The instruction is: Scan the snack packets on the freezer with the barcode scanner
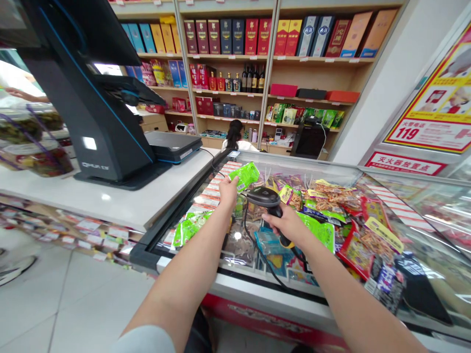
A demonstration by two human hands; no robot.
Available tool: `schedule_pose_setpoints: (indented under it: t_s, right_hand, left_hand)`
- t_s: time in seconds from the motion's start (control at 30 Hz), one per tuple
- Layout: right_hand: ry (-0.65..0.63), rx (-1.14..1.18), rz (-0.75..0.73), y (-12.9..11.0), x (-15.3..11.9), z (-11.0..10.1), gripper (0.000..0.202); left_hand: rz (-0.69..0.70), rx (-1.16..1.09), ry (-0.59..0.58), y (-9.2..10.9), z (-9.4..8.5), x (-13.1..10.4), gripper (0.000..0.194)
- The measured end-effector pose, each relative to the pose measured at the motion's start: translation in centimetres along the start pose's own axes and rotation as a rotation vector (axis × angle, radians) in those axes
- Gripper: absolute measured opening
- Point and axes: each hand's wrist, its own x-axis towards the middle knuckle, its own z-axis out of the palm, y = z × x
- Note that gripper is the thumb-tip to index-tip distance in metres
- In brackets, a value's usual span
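Packet (248, 175), bright green, is clamped by one edge in the left hand (228, 190), its thumb and fingers pinched together, at the centre of the frame. Just right of it, the right hand (286, 224) is closed around the grip of a black scanner (263, 197), whose head angles left, near the packet. A black cable (253, 242) loops below the scanner. Both hands are over a glass-topped case (221, 280). Green packs (189, 229) lie left of the left forearm, and a heap of snack bags (327, 196) spreads from the centre to the lower right, with a dark flat thing (423, 287) at its edge. Left of the case, a white worktop (121, 211) bears a terminal (88, 98), a scale (174, 142) and, at the left edge, tubs (49, 159). Beyond the case sits or stands a dark-haired person (235, 137), before shelves (228, 56) of boxes and bottles; a sign (434, 115) hangs upper right.
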Motion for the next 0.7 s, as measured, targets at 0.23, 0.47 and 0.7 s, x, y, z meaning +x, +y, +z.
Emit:
schedule_pose_setpoints:
  t_s: [0.23,0.47,0.7]
  right_hand:
    - [0.001,0.031,0.0,-0.37,-0.13,-0.02,0.026]
    - [0.001,0.042,-0.003,-0.21,-0.03,-0.07,0.025]
    - [0.017,0.083,-0.017,-0.27,-0.04,-0.41,0.022]
  left_hand:
    - [-0.03,-0.003,0.038,-0.17,-0.15,0.22,0.033]
    - [-0.023,-0.008,0.033,0.06,-0.18,0.06,0.031]
    - [-0.038,0.054,0.034,0.48,-0.13,-0.62,0.035]
